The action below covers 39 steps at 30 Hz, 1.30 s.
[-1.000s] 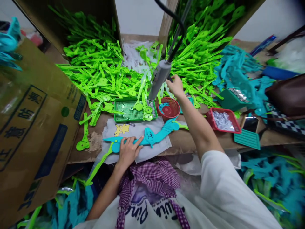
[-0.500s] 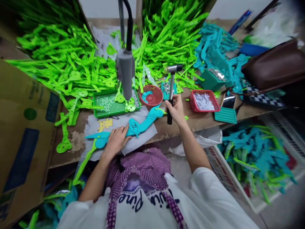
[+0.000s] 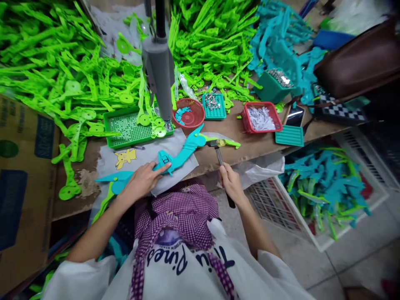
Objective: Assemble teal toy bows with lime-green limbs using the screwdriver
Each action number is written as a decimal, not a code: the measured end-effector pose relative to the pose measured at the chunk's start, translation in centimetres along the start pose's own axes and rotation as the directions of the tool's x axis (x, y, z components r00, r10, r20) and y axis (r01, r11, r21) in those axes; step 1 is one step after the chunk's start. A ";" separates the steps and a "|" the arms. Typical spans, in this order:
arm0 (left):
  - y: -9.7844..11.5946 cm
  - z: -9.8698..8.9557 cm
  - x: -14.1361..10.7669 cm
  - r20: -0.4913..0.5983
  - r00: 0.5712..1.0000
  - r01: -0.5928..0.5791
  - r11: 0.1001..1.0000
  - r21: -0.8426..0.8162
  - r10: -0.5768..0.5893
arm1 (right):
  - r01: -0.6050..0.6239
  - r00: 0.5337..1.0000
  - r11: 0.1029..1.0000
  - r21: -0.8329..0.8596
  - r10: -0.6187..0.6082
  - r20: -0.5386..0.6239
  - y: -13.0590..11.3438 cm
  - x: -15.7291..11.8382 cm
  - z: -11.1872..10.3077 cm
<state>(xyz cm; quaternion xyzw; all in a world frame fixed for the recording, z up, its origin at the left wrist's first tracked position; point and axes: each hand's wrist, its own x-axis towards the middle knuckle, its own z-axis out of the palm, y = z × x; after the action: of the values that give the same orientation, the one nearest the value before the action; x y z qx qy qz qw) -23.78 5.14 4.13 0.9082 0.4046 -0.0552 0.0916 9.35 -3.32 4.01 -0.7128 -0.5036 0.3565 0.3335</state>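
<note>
Two green arms [image 3: 231,143] are apparently joined to the turquoise body [image 3: 184,153], pressed on grey cloth [image 3: 148,155] by the left hand [image 3: 144,180]; a hammer [image 3: 219,157] is gripped by the right hand [image 3: 230,182], full fastening unconfirmed.

The hammer [image 3: 219,156] has come down (head beside the green strip [image 3: 230,143]).

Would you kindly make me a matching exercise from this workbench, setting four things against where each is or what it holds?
Column one:
1. Hammer
2. Long turquoise piece
3. Round red basket
4. Rectangular red basket

Column two:
A. Beneath the left hand
B. Holding white pieces
C. Gripped in the right hand
D. Holding small turquoise pieces

Right pairs: 1-C, 2-A, 3-D, 4-B
</note>
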 end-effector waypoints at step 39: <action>2.2 2.0 -8.2 -0.613 0.529 0.414 0.809 -0.417 -0.587 | 0.378 0.880 0.902 -0.210 -0.279 0.385 -6.6 0.0 6.9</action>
<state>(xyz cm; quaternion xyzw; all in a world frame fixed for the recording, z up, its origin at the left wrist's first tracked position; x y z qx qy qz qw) -27.67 -2.64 3.85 0.6823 0.6549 0.3249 0.0058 0.34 -0.77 5.91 -0.5818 -0.7140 0.3391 0.1919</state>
